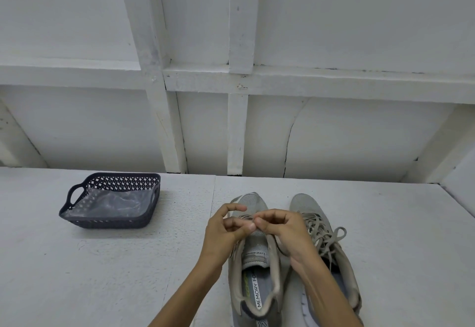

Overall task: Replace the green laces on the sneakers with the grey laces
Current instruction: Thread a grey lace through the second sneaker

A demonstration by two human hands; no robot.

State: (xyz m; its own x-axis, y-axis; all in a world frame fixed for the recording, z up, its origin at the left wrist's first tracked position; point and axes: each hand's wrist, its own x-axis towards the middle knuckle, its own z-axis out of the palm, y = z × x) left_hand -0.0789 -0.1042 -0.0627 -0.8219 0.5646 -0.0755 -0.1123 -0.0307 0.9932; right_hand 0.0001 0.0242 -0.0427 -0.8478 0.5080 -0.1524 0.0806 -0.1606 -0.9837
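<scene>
Two sneakers are seen side by side on the white table [102, 275], toes pointing to twelve o'clock. The right sneaker [305, 203] is already threaded to the top with a finished lacing [321, 231] in grey, and no green lace is visible anywhere, so the task is judged to be in its closing step: the threading of the left sneaker [257, 254]. Only the lowest eyelets, at twelve o'clock of the tongue, are crossed by the grey lace [245, 216]. Both hands are held just above that spot, fingers curled and fingertips meeting. The left hand [226, 226] and the right hand [280, 226] each appear to pinch a part of this lace, though the strand between the fingertips is too small to be made out with certainty. A dark basket [108, 222] is set well apart at nine o'clock of the sneakers. Next, the lace tip would need to be steered through the following eyelet and drawn snug, with both ends kept even.
</scene>
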